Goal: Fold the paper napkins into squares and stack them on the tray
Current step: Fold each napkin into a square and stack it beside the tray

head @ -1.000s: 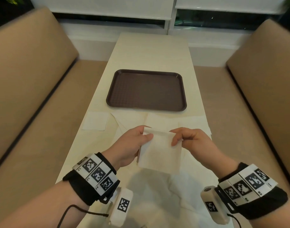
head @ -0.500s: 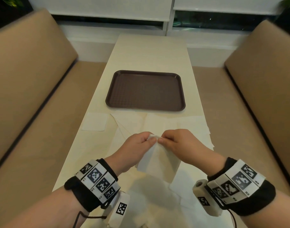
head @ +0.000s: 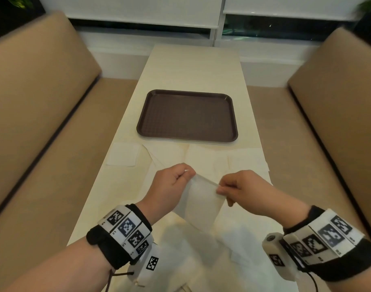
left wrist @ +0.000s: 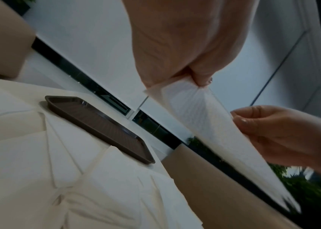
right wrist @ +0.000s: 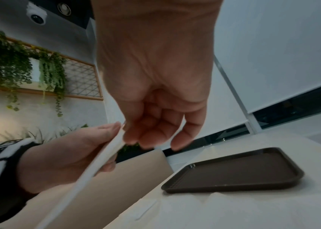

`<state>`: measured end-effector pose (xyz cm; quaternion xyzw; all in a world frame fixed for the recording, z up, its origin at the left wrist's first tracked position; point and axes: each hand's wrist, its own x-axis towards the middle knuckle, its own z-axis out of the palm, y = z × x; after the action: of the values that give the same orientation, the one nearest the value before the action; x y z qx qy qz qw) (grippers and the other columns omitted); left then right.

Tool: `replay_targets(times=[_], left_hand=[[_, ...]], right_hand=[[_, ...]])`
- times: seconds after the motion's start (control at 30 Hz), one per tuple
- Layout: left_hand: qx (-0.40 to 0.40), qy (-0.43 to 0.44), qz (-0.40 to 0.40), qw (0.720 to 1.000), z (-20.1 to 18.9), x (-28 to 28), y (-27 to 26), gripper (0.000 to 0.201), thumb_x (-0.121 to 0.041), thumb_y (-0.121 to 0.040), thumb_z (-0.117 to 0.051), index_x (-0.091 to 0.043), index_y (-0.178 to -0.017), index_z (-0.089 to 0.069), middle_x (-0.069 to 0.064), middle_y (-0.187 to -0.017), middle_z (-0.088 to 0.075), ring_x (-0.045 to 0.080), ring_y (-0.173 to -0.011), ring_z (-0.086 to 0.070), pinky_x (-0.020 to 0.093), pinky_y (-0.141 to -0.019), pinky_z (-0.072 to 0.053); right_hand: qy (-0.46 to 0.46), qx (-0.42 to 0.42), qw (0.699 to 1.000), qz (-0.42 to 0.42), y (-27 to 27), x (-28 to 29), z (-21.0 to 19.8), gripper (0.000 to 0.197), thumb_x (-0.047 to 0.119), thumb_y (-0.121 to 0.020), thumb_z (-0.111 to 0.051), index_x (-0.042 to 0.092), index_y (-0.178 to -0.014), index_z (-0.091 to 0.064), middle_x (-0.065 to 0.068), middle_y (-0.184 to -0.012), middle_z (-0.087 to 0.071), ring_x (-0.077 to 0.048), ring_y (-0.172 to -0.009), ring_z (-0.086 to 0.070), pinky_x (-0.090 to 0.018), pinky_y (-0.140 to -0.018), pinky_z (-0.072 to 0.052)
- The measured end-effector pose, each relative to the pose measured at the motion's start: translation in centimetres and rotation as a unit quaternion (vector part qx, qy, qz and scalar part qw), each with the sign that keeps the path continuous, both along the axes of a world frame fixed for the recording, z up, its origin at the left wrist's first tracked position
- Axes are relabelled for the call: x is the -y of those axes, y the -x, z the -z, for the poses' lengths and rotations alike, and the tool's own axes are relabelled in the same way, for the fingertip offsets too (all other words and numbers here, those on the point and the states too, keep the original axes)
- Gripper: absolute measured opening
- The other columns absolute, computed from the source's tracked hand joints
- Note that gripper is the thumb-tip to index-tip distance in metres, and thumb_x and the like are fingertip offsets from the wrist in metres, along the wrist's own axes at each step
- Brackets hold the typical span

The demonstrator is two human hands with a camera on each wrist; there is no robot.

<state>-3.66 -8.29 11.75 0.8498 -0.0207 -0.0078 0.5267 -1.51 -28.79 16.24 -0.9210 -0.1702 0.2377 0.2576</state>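
A white paper napkin (head: pixel 201 204) hangs in the air above the near end of the table. My left hand (head: pixel 185 175) pinches its upper left corner, and my right hand (head: pixel 221 189) pinches the upper right corner. In the left wrist view the napkin (left wrist: pixel 210 124) stretches between both hands. The right wrist view catches the napkin (right wrist: pixel 101 156) edge-on. The dark brown tray (head: pixel 187 116) lies bare in the middle of the table, beyond the hands. Several unfolded napkins (head: pixel 239 163) are spread on the table between tray and hands.
A small folded white square (head: pixel 122 154) lies on the table's left edge near the tray. More loose napkins (head: pixel 186 258) cover the near end of the cream table (head: pixel 193 68). Tan bench seats (head: pixel 43 165) flank it on both sides.
The hands came together at the napkin's top half a second ago. Since then they have drawn apart again, stretching the top edge between them.
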Motion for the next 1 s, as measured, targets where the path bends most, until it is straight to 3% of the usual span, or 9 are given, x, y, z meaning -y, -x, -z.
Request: replay_targets(times=[0.1, 0.17, 0.27, 0.4, 0.53, 0.6, 0.7, 0.83, 1.0], left_hand=[[0.001, -0.023, 0.027, 0.999, 0.4, 0.2, 0.3, 0.03, -0.025, -0.098, -0.049, -0.038, -0.072, -0.056, -0.019, -0.062, -0.057, -0.007, -0.065, -0.05, 0.009, -0.059, -0.035], [0.0, -0.024, 0.036, 0.999, 0.5, 0.3, 0.2, 0.031, -0.025, -0.098, -0.049, -0.039, -0.072, -0.055, -0.018, -0.065, -0.058, -0.007, -0.067, -0.051, 0.009, -0.06, -0.036], [-0.01, -0.014, 0.042, 0.999, 0.2, 0.4, -0.2, 0.029, -0.026, -0.099, -0.048, -0.035, -0.072, -0.056, -0.023, -0.064, -0.057, -0.004, -0.064, -0.051, 0.011, -0.058, -0.036], [-0.124, 0.07, 0.04, 0.989, 0.8, -0.4, -0.3, 0.01, -0.028, -0.095, -0.055, -0.02, -0.098, -0.062, 0.0, -0.089, -0.071, 0.019, -0.081, -0.066, 0.031, -0.068, -0.054], [-0.159, 0.175, -0.028, 0.971, 1.6, -0.4, 0.5, 0.02, -0.024, -0.099, -0.049, -0.01, -0.102, -0.062, 0.013, -0.104, -0.066, 0.03, -0.092, -0.064, 0.036, -0.066, -0.057], [-0.168, 0.219, -0.055, 0.96, 1.8, 0.1, 0.8, 0.022, -0.023, -0.101, -0.045, -0.006, -0.107, -0.058, 0.014, -0.109, -0.063, 0.026, -0.091, -0.062, 0.034, -0.065, -0.056], [-0.171, 0.234, -0.052, 0.956, 2.0, 1.0, 1.3, 0.02, -0.024, -0.101, -0.044, -0.013, -0.107, -0.06, 0.01, -0.107, -0.066, 0.026, -0.092, -0.065, 0.033, -0.065, -0.057], [-0.168, 0.242, -0.08, 0.952, 2.6, 1.1, 1.5, 0.021, -0.023, -0.102, -0.042, -0.017, -0.105, -0.062, 0.006, -0.105, -0.066, 0.021, -0.087, -0.064, 0.029, -0.063, -0.055], [-0.155, 0.168, -0.103, 0.968, 3.8, 0.3, 1.4, 0.029, -0.022, -0.099, -0.047, 0.003, -0.09, -0.058, 0.011, -0.086, -0.06, 0.019, -0.073, -0.056, 0.027, -0.06, -0.051]], right_hand=[[0.005, 0.008, 0.999, 0.032, -0.4, 0.7, -0.1, 0.027, 0.038, -0.094, -0.052, 0.017, -0.086, -0.067, 0.011, -0.079, -0.065, -0.003, -0.07, -0.055, -0.013, -0.062, -0.041], [-0.021, 0.025, 0.999, 0.028, -0.3, -0.2, -0.1, 0.021, 0.042, -0.094, -0.052, 0.025, -0.095, -0.064, 0.015, -0.089, -0.063, -0.004, -0.083, -0.056, -0.018, -0.075, -0.043], [-0.002, 0.015, 1.0, -0.005, 0.0, -1.7, 0.5, 0.031, 0.029, -0.096, -0.05, 0.023, -0.066, -0.049, 0.009, -0.066, -0.049, -0.005, -0.063, -0.044, -0.019, -0.057, -0.033], [-0.072, -0.023, 0.994, 0.076, -0.7, -1.3, 1.2, 0.031, 0.025, -0.095, -0.054, 0.018, -0.065, -0.055, 0.006, -0.062, -0.051, -0.007, -0.057, -0.045, -0.019, -0.054, -0.035], [-0.288, -0.114, 0.91, 0.277, -0.5, -1.1, 2.3, 0.018, 0.035, -0.094, -0.056, 0.02, -0.101, -0.062, -0.003, -0.092, -0.066, -0.017, -0.077, -0.061, -0.038, -0.075, -0.053], [-0.333, -0.202, 0.875, 0.286, 0.4, -1.8, 3.2, 0.029, 0.041, -0.096, -0.049, 0.023, -0.119, -0.051, -0.002, -0.109, -0.064, -0.021, -0.092, -0.064, -0.038, -0.077, -0.056], [-0.354, -0.243, 0.857, 0.284, 1.2, -3.1, 4.2, 0.035, 0.043, -0.097, -0.047, 0.026, -0.126, -0.043, 0.002, -0.121, -0.059, -0.024, -0.11, -0.061, -0.046, -0.087, -0.056], [-0.373, -0.217, 0.845, 0.316, 1.2, -3.4, 4.1, 0.023, 0.019, -0.098, -0.051, 0.019, -0.121, -0.05, -0.001, -0.118, -0.065, -0.024, -0.106, -0.064, -0.05, -0.093, -0.052], [-0.319, -0.157, 0.886, 0.299, 1.4, -3.0, 3.9, 0.014, 0.005, -0.094, -0.051, 0.008, -0.1, -0.064, -0.011, -0.097, -0.071, -0.028, -0.089, -0.067, -0.045, -0.082, -0.055]])
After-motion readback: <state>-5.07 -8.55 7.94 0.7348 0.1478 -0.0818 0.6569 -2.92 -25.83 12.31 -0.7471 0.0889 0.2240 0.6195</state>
